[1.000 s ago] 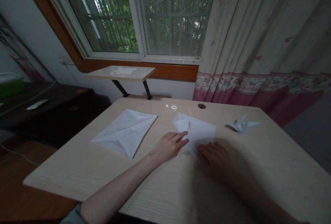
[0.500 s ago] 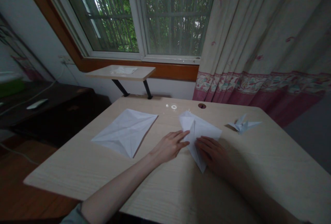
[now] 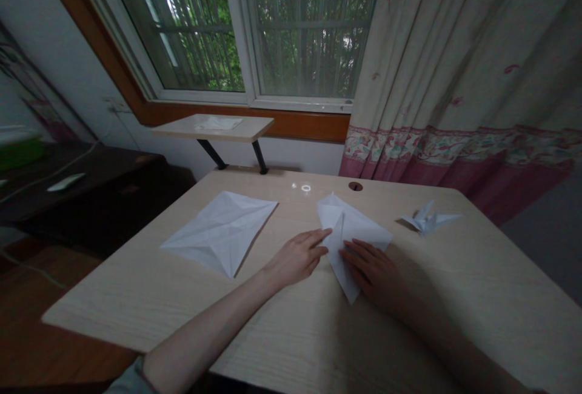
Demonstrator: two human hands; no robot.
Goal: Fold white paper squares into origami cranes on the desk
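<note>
The fingers (image 3: 359,257) of the right hand (image 3: 375,276) lie flat and slightly spread on the lower right of a folded sheet of white paper (image 3: 352,233), gripping nothing. The fingers (image 3: 318,237) of the left hand (image 3: 295,259) stretch out straight and close together, their tips at the sheet's left edge, not closed on it. The sheet lies on the pale wood-grain desk (image 3: 113,306) between the two hands, folded into a pointed shape with a narrow tip aimed toward the person.

To its left lies a larger, flatter sheet of creased white paper (image 3: 220,233), well apart from the left hand. To the right, near the desk's far edge, sits a finished paper crane (image 3: 425,220). A grey sleeve (image 3: 130,379) shows at the left forearm. Beyond the desk are a small wall shelf (image 3: 211,127), a barred window (image 3: 240,30), and a cream curtain with a pink border (image 3: 454,79).
</note>
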